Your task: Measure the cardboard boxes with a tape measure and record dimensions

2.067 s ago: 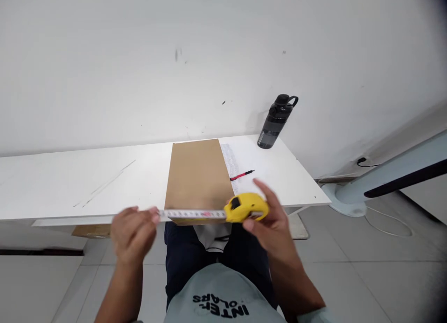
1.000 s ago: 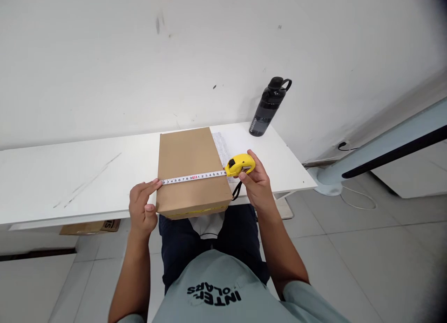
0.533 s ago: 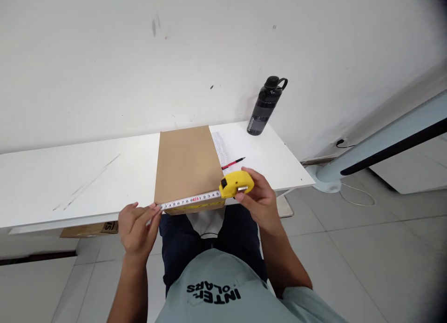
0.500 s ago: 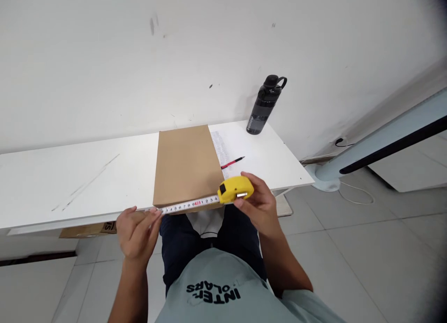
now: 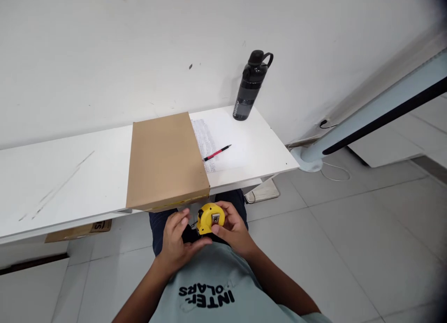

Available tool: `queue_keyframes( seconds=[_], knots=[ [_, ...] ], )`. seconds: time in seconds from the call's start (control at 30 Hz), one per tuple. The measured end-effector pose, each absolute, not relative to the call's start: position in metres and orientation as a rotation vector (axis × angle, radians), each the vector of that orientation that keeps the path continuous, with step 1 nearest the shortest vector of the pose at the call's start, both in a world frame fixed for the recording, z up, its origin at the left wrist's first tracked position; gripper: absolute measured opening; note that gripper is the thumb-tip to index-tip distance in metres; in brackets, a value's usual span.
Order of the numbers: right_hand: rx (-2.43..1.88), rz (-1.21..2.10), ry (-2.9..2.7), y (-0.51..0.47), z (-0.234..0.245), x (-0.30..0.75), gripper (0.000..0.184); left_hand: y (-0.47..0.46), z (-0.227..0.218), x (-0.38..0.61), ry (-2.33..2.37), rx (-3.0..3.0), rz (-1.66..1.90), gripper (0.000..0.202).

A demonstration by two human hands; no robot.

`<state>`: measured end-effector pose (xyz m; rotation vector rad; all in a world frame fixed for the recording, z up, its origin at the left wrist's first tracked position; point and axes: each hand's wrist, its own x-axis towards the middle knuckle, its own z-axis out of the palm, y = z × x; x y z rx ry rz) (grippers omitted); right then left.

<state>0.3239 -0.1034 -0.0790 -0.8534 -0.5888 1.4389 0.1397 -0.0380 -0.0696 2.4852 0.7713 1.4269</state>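
Near the box (image 5: 166, 160), hands (image 5: 175, 246) close together

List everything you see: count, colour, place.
Tape measure: one, yellow, in right grip
Cardboard box: one, brown, on table
Pen or pencil: one, red and black, on paper
Paper: one, white, beside cardboard box
Bottle: one, black, table's right end
Table: one, white, against wall
Lower box: one, brown, under table
Post: one, light blue, right
Plug: one, black, on wall
Floor: one, grey, below
Shirt: one, greenish, bottom centre
Trousers: one, dark, below cardboard box
Left grip: one, open, beside tape measure
Right grip: one, on tape measure
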Motion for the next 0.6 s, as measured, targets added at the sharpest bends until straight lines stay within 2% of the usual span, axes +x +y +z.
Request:
queue_keyframes(
  seconds=[0.07, 0.13, 0.27, 0.33, 0.43, 0.47, 0.53, 0.6],
  knots=[
    [-0.820, 1.536, -0.608, -0.108, -0.087, 0.322, 0.057, -0.037, -0.076, 0.145, 0.756, 2.365, 1.212, 0.109],
    [-0.785, 1.628, -0.671, -0.112, -0.093, 0.321, 0.059, -0.039, -0.079, 0.150, 0.695, 2.222, 0.988, 0.108],
    [-0.813, 1.576, -1.098, -0.106, -0.094, 0.344, 0.049, -0.048, -0.076, 0.153, 0.676, 2.060, 0.867, 0.082],
    [-1.027, 1.315, -1.472, -0.087, -0.087, 0.375, 0.045, -0.053, -0.068, 0.151, 0.700, 2.045, 0.974, 0.079],
    [-1.641, 0.483, -1.604, -0.035, -0.071, 0.433, 0.046, -0.052, -0.040, 0.145, 0.660, 2.146, 1.157, 0.082],
    [-1.741, 0.335, -1.622, -0.014, -0.066, 0.450, 0.048, -0.048, -0.027, 0.143, 0.625, 2.230, 1.200, 0.084],
    [-1.834, 0.253, -1.725, 0.029, -0.058, 0.478, 0.049, -0.036, 0.000, 0.141, 0.559, 2.450, 1.232, 0.087],
    [-1.914, 0.355, -1.833, 0.067, -0.054, 0.492, 0.048, -0.020, 0.024, 0.141, 0.570, 2.667, 1.219, 0.087]
  ],
)
